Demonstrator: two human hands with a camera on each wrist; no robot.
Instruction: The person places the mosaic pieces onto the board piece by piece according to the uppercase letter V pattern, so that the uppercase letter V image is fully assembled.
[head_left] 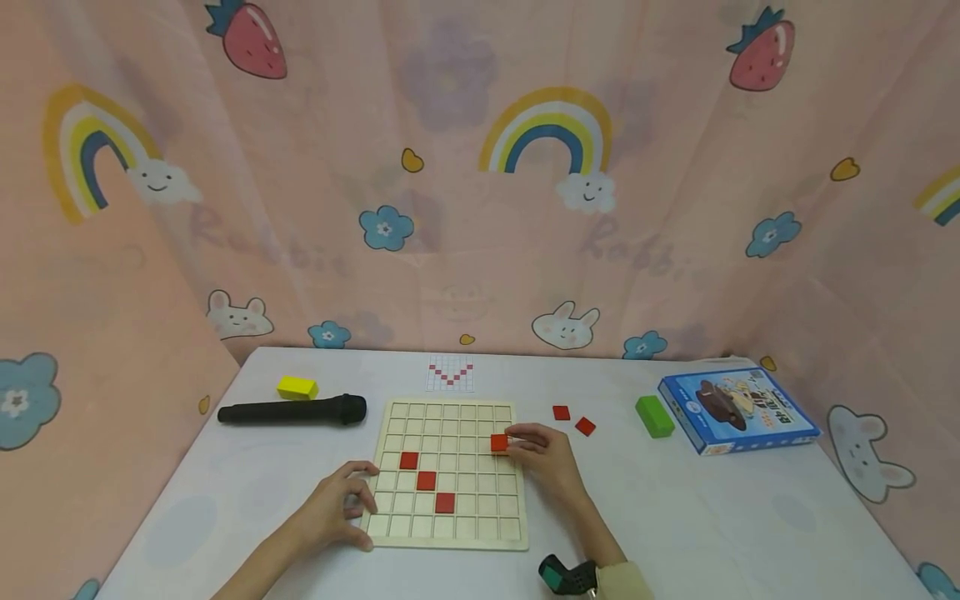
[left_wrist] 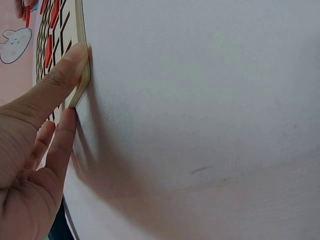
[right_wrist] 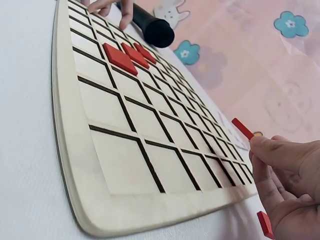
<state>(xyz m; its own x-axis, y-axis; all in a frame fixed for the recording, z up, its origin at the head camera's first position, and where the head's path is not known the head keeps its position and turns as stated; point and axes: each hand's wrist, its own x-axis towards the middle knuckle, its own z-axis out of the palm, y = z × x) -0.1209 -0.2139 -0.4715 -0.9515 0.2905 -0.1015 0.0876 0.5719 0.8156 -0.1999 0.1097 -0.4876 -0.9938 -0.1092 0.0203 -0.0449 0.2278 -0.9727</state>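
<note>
A pale wooden grid board (head_left: 486,527) lies on the white table. Three red square tiles (head_left: 426,481) sit in its cells, running diagonally down toward the near edge. At the near left corner my left hand (head_left: 333,508) holds the board, thumb (left_wrist: 75,55) on its near edge and fingers along the left side. Between thumb and fingertips my right hand (head_left: 551,458) pinches another red tile (right_wrist: 243,128), raised above the board's right side. Two loose red tiles (head_left: 561,412) (head_left: 586,426) lie on the table to the right of the board.
Behind the board is a small card (head_left: 450,373) with a red V pattern on a grid. A black microphone (head_left: 292,411) and a yellow block (head_left: 297,387) lie at the left. A green block (head_left: 655,417) and a blue box (head_left: 738,408) are at the right.
</note>
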